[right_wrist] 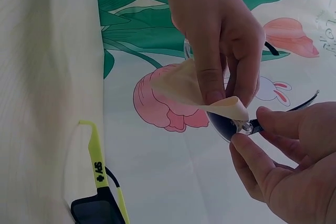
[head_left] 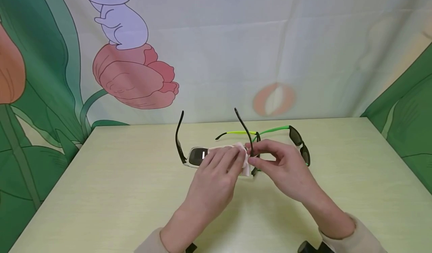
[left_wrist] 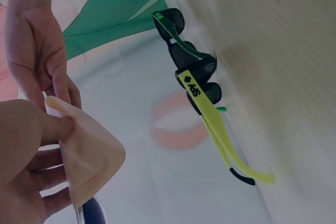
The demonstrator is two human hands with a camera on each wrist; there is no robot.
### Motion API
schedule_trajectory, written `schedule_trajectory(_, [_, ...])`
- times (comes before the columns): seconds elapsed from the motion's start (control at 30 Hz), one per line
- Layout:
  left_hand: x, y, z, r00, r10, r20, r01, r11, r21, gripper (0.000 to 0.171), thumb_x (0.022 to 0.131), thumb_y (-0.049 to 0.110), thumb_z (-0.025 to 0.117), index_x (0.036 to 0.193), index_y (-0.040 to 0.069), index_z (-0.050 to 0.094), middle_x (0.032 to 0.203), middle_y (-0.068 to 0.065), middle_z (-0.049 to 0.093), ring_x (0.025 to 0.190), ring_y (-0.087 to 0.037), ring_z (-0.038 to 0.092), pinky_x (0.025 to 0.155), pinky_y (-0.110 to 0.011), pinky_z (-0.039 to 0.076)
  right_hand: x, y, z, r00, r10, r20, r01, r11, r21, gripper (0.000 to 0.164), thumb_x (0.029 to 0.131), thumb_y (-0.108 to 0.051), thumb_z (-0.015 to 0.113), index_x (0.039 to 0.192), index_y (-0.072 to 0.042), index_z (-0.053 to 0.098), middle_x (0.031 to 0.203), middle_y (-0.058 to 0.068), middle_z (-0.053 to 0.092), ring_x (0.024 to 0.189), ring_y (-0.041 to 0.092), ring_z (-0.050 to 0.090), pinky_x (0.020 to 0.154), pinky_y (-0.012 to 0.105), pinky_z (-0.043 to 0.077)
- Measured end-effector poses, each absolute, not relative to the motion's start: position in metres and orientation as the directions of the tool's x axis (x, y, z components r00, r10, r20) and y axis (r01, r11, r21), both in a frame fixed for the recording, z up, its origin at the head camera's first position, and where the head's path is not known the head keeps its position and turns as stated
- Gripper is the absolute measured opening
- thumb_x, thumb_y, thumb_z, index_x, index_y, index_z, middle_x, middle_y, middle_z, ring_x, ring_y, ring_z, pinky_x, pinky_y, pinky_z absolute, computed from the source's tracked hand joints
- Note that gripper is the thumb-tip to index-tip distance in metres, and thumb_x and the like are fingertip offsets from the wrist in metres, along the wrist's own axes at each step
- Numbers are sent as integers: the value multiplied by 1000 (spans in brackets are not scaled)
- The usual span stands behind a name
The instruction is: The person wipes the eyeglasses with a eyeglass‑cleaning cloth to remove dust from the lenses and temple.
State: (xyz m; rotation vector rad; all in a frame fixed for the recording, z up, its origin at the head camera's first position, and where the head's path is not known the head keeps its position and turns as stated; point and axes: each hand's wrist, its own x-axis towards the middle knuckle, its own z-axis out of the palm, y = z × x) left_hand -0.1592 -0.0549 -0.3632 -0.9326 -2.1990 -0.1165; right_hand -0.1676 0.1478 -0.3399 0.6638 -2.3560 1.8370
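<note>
Sunglasses with a clear frame and black temples (head_left: 197, 157) are held up over the table, both temples unfolded and pointing away. My left hand (head_left: 216, 176) pinches a pale pink cloth (left_wrist: 97, 156) over the lens on the right side, thumb on one face and fingers on the other. The cloth hides most of that lens; a dark edge of it shows below the cloth in the right wrist view. My right hand (head_left: 287, 170) grips the frame's right corner by the hinge (right_wrist: 245, 127), between thumb and fingers.
Behind the hands, two more pairs stand on the pale table (head_left: 111, 193): sunglasses with yellow temples (left_wrist: 207, 119) and sunglasses with green temples (head_left: 275, 129). A printed curtain (head_left: 216, 57) hangs along the table's far edge. Black objects (head_left: 314, 247) show at the bottom edge, near the sleeves.
</note>
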Motion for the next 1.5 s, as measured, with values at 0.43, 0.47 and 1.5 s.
schedule_trajectory(0.43, [-161, -57, -367, -381, 580, 720, 669, 710, -219, 22, 92, 5, 74, 113, 8, 79, 107, -3, 72, 99, -22, 65, 87, -35, 54, -167, 150, -338, -914, -276, 298, -362, 219, -906, 18, 93, -1, 74, 111, 0, 73, 111, 12, 72, 98, 21, 69, 82, 32, 60])
schedule_trajectory(0.47, [-161, -57, -368, -370, 578, 727, 673, 707, -219, 20, 93, 4, 73, 112, 7, 79, 104, -3, 72, 96, -21, 66, 86, -34, 55, -167, 150, -338, -915, -277, 295, -360, 221, -906, 18, 94, -1, 74, 111, -1, 73, 111, 12, 72, 99, 21, 69, 82, 32, 60])
schedule_trajectory(1.5, [-152, -75, -358, -564, 570, 597, 545, 800, -250, 33, 75, -12, 81, 106, -6, 73, 100, -15, 67, 97, -27, 67, 86, -29, 58, -170, 165, -332, -913, -234, 333, -402, 391, -828, 16, 96, -10, 75, 112, -11, 75, 105, -1, 73, 102, 13, 67, 86, 28, 59])
